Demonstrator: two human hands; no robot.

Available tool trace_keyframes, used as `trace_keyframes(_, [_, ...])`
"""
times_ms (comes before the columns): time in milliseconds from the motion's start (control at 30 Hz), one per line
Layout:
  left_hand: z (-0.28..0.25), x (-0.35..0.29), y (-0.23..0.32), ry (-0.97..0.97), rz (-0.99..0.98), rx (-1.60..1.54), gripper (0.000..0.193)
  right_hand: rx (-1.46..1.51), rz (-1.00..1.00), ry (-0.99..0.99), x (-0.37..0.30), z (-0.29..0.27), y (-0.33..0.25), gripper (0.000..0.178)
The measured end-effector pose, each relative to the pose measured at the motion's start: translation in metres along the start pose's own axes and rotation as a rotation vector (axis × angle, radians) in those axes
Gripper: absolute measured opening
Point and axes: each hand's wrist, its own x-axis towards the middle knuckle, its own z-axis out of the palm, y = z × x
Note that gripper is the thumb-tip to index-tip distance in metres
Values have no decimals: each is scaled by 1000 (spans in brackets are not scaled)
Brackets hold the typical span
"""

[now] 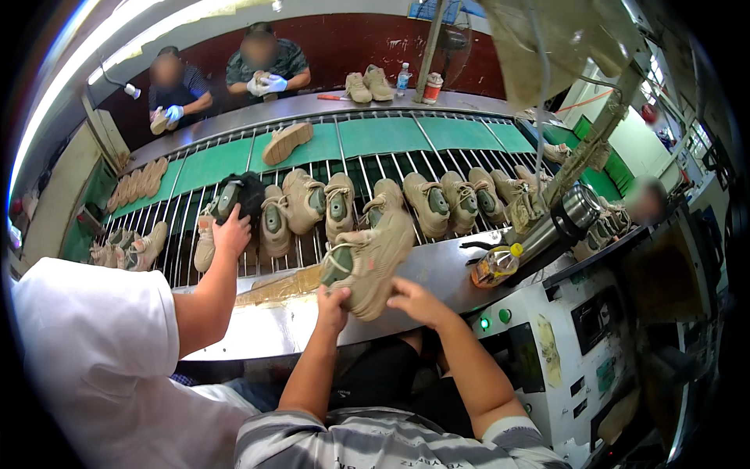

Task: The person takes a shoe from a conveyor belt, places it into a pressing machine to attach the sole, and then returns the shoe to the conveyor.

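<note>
A beige lace-up shoe [369, 262] with a green lining and chunky sole is tilted up over the metal ledge in front of me. My left hand [333, 306] grips it at the lower left, thumb and fingers closed on its edge. At the shoe's lower right side, my right hand [419, 302] has its fingers against the sole; some fingertips are hidden. Just beyond stands a row of similar shoes, among them one beige shoe [339, 205] upright on the metal rods. To my left, a co-worker's hand [232, 233] holds a dark object with black fuzzy material.
A conveyor of metal rods [363, 168] with green sheets runs across. A drink bottle [497, 266] and a steel thermos [574, 209] are at the right, above a white control box [558, 344]. Two people work on the far side. A co-worker's white sleeve [101, 313] is close on my left.
</note>
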Motion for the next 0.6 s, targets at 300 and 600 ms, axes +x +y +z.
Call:
trace_keyframes(300, [-40,-46,-57,123,457,1238,66,-37,142,217,14,-7,72,39])
trace_keyframes(600, [14,-9,-116,435,532,1253,66,-354,187,665,17,-56,165,26])
